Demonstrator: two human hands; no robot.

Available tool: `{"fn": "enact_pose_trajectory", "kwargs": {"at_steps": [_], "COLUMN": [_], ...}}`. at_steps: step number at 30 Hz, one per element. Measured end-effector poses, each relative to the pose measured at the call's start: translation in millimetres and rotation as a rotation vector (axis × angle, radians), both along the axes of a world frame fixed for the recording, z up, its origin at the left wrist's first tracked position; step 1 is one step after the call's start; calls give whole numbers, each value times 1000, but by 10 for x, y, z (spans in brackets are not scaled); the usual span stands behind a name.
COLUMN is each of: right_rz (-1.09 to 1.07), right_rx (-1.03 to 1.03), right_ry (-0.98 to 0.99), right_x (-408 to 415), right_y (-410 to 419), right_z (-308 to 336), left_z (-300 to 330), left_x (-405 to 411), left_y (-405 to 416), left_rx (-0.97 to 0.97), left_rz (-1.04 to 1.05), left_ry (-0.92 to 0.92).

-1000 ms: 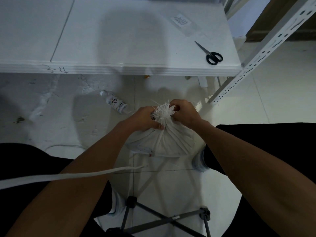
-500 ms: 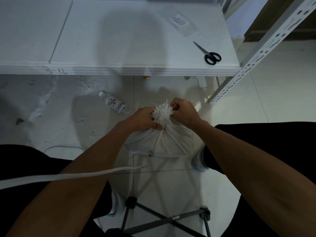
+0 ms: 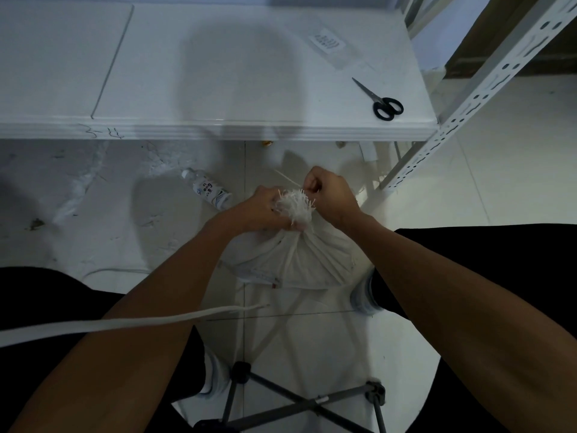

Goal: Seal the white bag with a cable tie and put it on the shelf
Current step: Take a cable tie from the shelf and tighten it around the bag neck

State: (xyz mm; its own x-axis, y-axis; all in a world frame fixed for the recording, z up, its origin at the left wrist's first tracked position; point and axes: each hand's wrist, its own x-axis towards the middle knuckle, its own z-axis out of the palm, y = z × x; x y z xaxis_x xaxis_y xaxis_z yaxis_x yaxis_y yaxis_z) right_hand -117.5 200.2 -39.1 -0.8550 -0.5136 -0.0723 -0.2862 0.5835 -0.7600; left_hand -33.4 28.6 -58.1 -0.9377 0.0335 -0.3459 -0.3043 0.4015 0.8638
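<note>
From the head view, a white woven fabric bag (image 3: 299, 264) sits on the pale tiled floor (image 3: 93, 232) between the person's knees, its neck gathered into a frayed white tuft (image 3: 295, 206); the left hand (image 3: 263, 210), at nine o'clock of the tuft, has its fingers curled round the gathered neck; the right hand (image 3: 331, 195), at two o'clock of the tuft, is a closed fist pinching a thin white cable tie (image 3: 288, 180), whose tail runs out toward ten o'clock; at twelve o'clock stands a white shelf board (image 3: 218, 73), with black-handled scissors (image 3: 379, 100) near its right end; a clear plastic bottle (image 3: 209, 193) lies on the floor at ten o'clock of the bag; a perforated white metal shelf upright (image 3: 487, 89) slants at two o'clock.
</note>
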Motion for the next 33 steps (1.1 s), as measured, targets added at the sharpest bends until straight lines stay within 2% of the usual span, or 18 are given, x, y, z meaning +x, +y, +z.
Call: {"fn": "enact_pose_trajectory", "kwargs": {"at_steps": [2,5,8,14,17,19,21,23,25,27,33], "right_rz": [6,49,90,134,54,62,174,298,323,265,38], "right_rx": [-32,-47,-64,-59,-113,-150,-39,116,80,17,-114], "right_ry": [4,34,36,46,204,295,358,440,436,377,284], "right_x": [-5,3,21,11,-76,-162,-232,-254,-255,-253,-254], "right_y": [-60,-150,-202,-220,-194,-190,-226,-265,-265,-261,-281], "right_z": [46,87,113,181,271,339,362,345,347,392,546], "left_z": [153,312,372,348,365,386,384,388,407,459,607], "left_x": [-36,-147,-183,-215,-205,-185,-179,-191,-206,-216,-250], "left_y": [-1,-32,-23,70,-8,-36,-28,-4,15,31,-49], "left_rx": [53,225,313,-64,-247,-379,-460,-499,-534,-551,-418], "left_rz": [171,430,494,492,523,424,303,249,242,261,463], "left_ry": [-60,-35,41,335,431,472,457,489,534,558,576]}}
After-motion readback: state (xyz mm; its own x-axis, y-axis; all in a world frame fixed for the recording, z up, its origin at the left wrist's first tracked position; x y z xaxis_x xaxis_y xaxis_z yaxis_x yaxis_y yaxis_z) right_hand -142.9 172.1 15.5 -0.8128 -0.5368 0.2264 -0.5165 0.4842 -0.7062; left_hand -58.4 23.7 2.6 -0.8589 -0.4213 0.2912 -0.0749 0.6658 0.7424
